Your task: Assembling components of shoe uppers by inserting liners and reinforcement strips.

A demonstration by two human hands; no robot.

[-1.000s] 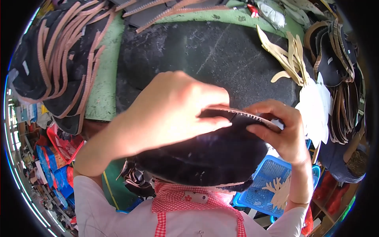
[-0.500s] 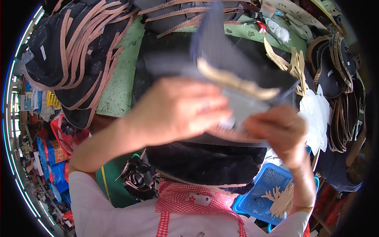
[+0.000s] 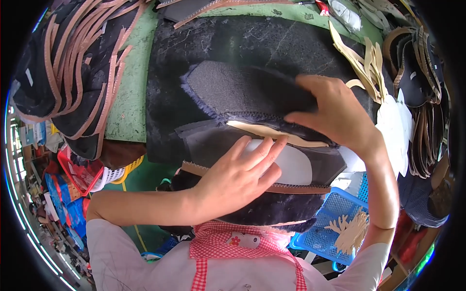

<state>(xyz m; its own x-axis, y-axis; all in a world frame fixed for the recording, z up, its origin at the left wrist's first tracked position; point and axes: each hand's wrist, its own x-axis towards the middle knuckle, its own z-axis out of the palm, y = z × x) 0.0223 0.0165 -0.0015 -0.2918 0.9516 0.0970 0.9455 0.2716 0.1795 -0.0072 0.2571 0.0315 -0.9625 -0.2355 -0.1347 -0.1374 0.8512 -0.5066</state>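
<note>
Beyond and left of our dark fabric piece [image 3: 238, 89], the black mat [image 3: 194, 43] gives us bare room; tan-edged stacks [image 3: 73, 72] crowd the green counter [image 3: 126, 97] farther left. The piece lies on the mat, fuzzy-edged, beside a cream strip [image 3: 274, 132]. Our left hand [image 3: 247, 169] spreads its fingers over a white oval [image 3: 294, 166]; our right hand [image 3: 335, 111] has fingers wide at the fabric.

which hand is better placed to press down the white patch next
Probably the left hand: its fingers lie over the white patch, while the right hand is at the dark cloth, beyond the cream strip.
</note>
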